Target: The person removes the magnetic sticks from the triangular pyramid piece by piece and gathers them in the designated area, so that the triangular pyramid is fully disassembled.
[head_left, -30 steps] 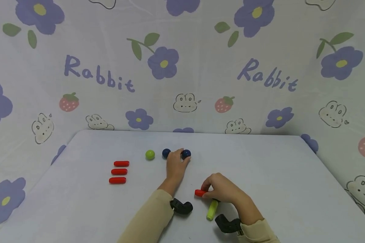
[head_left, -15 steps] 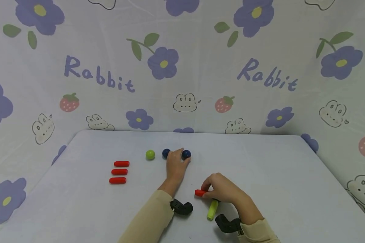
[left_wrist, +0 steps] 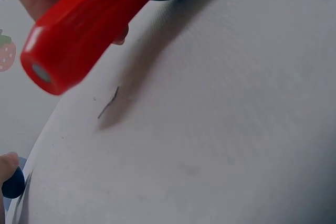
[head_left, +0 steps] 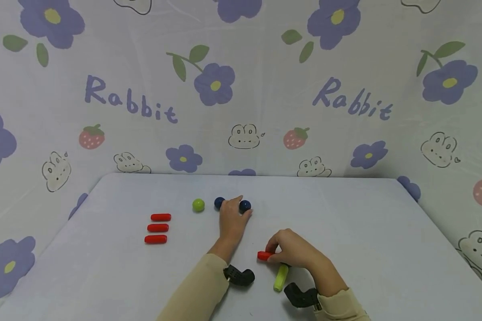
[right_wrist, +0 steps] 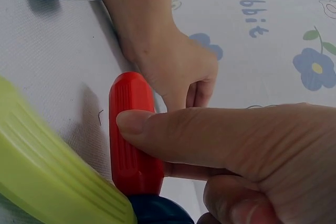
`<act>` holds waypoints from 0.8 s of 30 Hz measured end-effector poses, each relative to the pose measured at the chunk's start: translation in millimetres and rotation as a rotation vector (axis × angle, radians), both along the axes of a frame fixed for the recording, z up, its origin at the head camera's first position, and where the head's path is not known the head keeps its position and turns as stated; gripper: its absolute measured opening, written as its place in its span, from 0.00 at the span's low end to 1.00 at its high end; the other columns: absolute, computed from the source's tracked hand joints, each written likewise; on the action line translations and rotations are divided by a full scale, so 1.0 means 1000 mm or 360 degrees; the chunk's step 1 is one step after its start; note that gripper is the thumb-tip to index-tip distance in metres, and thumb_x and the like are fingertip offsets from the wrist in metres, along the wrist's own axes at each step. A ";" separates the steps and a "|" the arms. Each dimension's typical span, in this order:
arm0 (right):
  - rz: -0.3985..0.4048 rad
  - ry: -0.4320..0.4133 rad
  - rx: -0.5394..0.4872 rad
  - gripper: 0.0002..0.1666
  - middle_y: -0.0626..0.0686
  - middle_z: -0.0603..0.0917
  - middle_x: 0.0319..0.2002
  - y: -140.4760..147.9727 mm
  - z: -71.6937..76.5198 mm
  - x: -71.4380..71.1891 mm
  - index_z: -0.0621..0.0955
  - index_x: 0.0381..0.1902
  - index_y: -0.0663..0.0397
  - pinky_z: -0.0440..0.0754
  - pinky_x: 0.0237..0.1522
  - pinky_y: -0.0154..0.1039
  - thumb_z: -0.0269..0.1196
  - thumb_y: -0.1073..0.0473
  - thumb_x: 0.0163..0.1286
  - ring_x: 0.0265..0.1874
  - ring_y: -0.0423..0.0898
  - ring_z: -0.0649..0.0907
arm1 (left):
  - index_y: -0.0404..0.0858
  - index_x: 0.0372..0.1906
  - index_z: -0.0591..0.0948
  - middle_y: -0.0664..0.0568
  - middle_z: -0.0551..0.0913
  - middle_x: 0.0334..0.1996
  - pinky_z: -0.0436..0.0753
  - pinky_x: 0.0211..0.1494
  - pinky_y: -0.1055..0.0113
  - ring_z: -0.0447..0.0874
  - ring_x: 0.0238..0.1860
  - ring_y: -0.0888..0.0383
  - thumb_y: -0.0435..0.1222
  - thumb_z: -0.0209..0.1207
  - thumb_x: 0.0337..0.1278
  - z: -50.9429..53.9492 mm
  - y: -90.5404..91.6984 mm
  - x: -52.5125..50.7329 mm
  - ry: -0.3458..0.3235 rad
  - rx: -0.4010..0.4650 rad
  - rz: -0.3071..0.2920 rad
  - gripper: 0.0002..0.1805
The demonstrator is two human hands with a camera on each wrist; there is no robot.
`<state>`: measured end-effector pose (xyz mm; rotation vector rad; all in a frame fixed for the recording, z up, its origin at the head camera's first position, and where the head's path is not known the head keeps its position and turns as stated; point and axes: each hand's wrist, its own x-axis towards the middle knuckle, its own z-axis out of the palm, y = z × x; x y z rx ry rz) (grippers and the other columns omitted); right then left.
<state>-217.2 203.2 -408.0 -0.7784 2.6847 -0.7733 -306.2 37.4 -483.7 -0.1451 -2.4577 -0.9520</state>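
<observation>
Near the far middle of the table, my left hand (head_left: 232, 223) pinches a dark blue ball (head_left: 245, 205) between thumb and fingers. A second dark blue ball (head_left: 219, 203) sits just left of that hand, partly covered by it. Closer in, my right hand (head_left: 295, 249) pinches a red ridged stick (right_wrist: 134, 140) between thumb and fingers. The stick's near end meets another dark blue ball (right_wrist: 160, 211), mostly hidden by the hand in the head view. A yellow-green stick (head_left: 280, 277) also reaches that ball and points toward me.
Three red sticks (head_left: 158, 228) lie in a column on the left of the white table (head_left: 84, 267). A light green ball (head_left: 198, 205) stands left of the dark blue ones. A patterned cloth (head_left: 265, 102) hangs behind the table's far edge.
The dark blue ball in my left hand has shifted very slightly toward me. My right hand and both sticks by it stay where they were.
</observation>
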 end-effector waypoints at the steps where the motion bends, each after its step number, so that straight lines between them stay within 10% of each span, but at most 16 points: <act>1: 0.0000 -0.0004 0.0000 0.07 0.49 0.86 0.31 0.000 0.000 0.000 0.85 0.32 0.59 0.78 0.39 0.39 0.69 0.65 0.53 0.35 0.41 0.79 | 0.36 0.52 0.79 0.45 0.83 0.49 0.75 0.55 0.60 0.77 0.49 0.51 0.39 0.69 0.45 0.000 0.000 0.000 0.0020 -0.0002 -0.0008 0.26; 16: -0.0029 -0.0055 0.0003 0.07 0.49 0.86 0.32 -0.002 -0.001 -0.003 0.85 0.33 0.59 0.79 0.41 0.44 0.68 0.65 0.53 0.36 0.43 0.79 | 0.36 0.49 0.80 0.47 0.84 0.46 0.74 0.53 0.61 0.77 0.47 0.52 0.43 0.67 0.47 0.002 -0.004 0.007 0.0091 -0.0084 -0.0023 0.23; 19: -0.0016 -0.0047 -0.0001 0.07 0.49 0.86 0.31 -0.002 0.000 -0.003 0.85 0.33 0.58 0.79 0.41 0.41 0.69 0.65 0.53 0.36 0.42 0.79 | 0.36 0.48 0.81 0.48 0.85 0.43 0.76 0.49 0.62 0.77 0.43 0.54 0.45 0.66 0.50 0.006 -0.006 0.017 0.0113 -0.0071 -0.0183 0.22; 24: -0.0006 -0.0016 -0.0012 0.07 0.48 0.86 0.31 -0.001 0.000 -0.005 0.85 0.33 0.58 0.78 0.39 0.38 0.69 0.65 0.54 0.35 0.41 0.80 | 0.37 0.43 0.84 0.51 0.86 0.37 0.75 0.39 0.70 0.76 0.36 0.59 0.46 0.61 0.55 0.013 -0.016 0.049 -0.0049 -0.0128 -0.0727 0.18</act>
